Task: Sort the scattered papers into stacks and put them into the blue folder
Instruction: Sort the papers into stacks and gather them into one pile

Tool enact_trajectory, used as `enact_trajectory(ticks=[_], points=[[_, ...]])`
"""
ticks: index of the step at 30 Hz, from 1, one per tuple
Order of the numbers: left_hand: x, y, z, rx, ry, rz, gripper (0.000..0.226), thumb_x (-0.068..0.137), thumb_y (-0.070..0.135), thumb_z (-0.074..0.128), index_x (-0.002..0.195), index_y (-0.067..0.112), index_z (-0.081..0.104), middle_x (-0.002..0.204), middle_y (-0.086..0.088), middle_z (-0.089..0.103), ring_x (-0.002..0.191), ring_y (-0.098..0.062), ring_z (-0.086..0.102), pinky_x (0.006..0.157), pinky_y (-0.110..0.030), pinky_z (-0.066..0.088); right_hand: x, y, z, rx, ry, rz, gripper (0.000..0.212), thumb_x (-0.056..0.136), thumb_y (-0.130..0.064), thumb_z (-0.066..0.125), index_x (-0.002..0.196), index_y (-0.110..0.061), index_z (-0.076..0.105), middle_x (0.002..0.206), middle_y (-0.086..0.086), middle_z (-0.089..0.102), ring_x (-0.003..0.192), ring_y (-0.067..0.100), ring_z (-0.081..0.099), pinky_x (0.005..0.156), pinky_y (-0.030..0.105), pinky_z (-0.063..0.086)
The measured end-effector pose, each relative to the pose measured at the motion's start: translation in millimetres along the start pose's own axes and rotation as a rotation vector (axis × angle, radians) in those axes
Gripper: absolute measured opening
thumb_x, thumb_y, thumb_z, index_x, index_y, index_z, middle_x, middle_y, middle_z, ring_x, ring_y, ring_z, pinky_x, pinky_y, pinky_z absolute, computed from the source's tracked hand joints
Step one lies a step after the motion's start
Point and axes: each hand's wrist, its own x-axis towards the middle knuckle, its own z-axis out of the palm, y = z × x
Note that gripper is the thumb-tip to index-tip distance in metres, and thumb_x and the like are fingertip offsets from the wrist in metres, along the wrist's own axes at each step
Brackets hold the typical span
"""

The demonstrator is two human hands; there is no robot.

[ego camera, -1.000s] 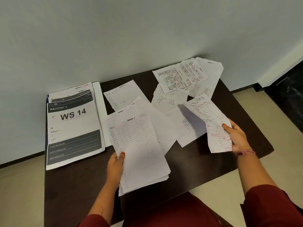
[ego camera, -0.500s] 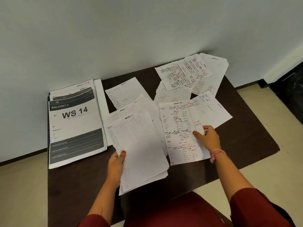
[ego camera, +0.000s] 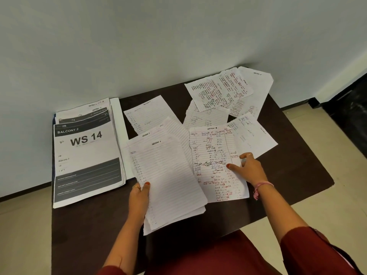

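Left hand point(ego camera: 139, 197) grasps a small sheaf of lined sheets point(ego camera: 170, 181) at its left edge, thumb on top; at least two sheets, exact number indeterminate. Right hand point(ego camera: 249, 169) rests on one handwritten sheet point(ego camera: 216, 167) lying at centre right, thumb and fingers spread, not clenched. About six loose sheets lie scattered towards the far right of the dark table point(ego camera: 297, 175). One printed stack point(ego camera: 85, 155) sits far left. A blue edge point(ego camera: 53, 120), possibly the folder, shows beneath it.
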Motion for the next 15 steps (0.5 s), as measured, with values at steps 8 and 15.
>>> enact_trajectory(ticks=[8,15], points=[[-12,22,44,0.032,-0.056,0.165,0.011,0.1,0.022,0.048,0.101,0.024,0.059,0.1,0.009,0.063,0.092,-0.008,0.059,0.079,-0.022,0.046,1,-17,-29,-0.065,-0.017,-0.029,0.061,0.078,-0.068,0.056,0.109,-0.015,0.054,0.092,0.001,0.065,0.079,0.018,0.064,0.073,0.033,0.054],[-20,23,112,0.147,-0.177,0.126,0.02,0.098,0.027,0.052,0.111,0.016,0.062,0.108,-0.003,0.068,0.1,-0.018,0.064,0.09,-0.04,0.053,25,-30,-40,0.662,-0.221,0.046,0.034,0.084,-0.04,0.07,0.106,-0.015,0.065,0.102,0.006,0.069,0.084,0.019,0.064,0.077,0.032,0.057]])
